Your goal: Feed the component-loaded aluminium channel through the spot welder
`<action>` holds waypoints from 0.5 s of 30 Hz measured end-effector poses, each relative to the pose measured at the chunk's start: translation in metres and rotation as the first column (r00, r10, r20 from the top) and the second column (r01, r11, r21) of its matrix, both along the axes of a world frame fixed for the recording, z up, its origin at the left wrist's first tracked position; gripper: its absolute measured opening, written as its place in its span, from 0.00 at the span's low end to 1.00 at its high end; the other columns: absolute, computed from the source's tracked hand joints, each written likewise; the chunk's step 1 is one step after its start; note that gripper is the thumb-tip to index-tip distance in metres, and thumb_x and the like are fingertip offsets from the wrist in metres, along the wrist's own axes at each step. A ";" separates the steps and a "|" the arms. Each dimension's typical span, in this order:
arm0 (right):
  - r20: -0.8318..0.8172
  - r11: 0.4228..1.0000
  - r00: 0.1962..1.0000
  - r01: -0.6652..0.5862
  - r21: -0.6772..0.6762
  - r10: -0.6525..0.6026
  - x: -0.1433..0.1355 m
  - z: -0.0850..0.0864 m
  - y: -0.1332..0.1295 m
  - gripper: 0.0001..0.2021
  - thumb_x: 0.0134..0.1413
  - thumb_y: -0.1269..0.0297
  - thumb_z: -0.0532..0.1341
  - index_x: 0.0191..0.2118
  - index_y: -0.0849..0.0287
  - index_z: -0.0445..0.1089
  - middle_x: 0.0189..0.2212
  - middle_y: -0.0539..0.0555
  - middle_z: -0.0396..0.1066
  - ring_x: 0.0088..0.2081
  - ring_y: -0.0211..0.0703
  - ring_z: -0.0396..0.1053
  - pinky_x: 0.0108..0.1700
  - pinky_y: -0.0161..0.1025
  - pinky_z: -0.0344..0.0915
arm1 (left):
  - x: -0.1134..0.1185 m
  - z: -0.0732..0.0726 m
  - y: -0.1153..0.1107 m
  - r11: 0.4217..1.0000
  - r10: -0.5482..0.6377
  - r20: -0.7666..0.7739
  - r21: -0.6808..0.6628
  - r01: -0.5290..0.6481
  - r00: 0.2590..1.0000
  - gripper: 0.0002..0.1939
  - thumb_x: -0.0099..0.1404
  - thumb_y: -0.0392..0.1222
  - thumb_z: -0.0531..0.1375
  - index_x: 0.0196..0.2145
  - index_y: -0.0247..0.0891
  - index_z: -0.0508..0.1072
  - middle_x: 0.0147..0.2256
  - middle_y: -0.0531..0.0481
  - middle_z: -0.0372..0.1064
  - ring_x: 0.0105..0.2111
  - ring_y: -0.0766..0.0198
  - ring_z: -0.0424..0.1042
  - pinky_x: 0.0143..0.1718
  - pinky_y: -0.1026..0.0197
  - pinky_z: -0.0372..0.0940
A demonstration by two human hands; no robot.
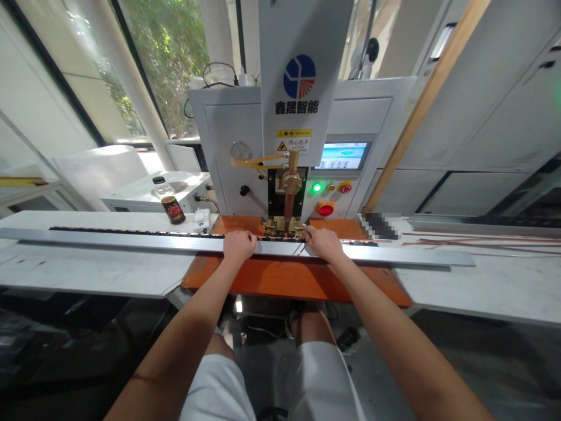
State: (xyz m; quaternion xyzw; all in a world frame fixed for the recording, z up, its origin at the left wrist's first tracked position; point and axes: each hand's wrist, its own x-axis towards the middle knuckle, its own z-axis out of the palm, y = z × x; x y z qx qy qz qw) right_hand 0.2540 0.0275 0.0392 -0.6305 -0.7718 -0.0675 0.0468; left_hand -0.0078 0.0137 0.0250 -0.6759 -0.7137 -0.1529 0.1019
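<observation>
A long silver metal bar (131, 241) lies across the worktable, with a thin dark strip with copper-coloured marks (193, 235) running along its far edge. My left hand (239, 245) is closed over the bar and strip, left of the welding head; its fingertips are hidden. To the right of the head, my right hand (323, 242) is closed in a pinch at the brass-coloured fixture (283, 225). Whatever lies between those fingers is too small to make out. The brass and copper welding head (290, 196) points straight down between my hands, its tip at the fixture.
Behind stands a grey machine (232, 134) with a lit screen (340, 156), a green light (316, 187) and a red knob (325, 209). A bottle (173, 207) and a white object (202, 219) stand at left. Thin copper-coloured rods (460, 241) lie right. An orange board (280, 278) is in front.
</observation>
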 end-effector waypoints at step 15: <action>-0.014 0.999 1.000 0.013 -0.043 -0.013 0.001 0.002 0.003 0.25 0.67 0.54 0.40 0.55 0.56 0.67 0.43 0.63 0.75 0.45 0.53 0.73 0.45 0.43 0.63 | 0.001 0.002 0.004 0.998 -0.015 -0.029 -0.055 0.014 0.999 0.24 0.67 0.47 0.46 0.36 0.34 0.81 0.34 0.37 0.76 0.38 0.51 0.75 0.43 0.54 0.64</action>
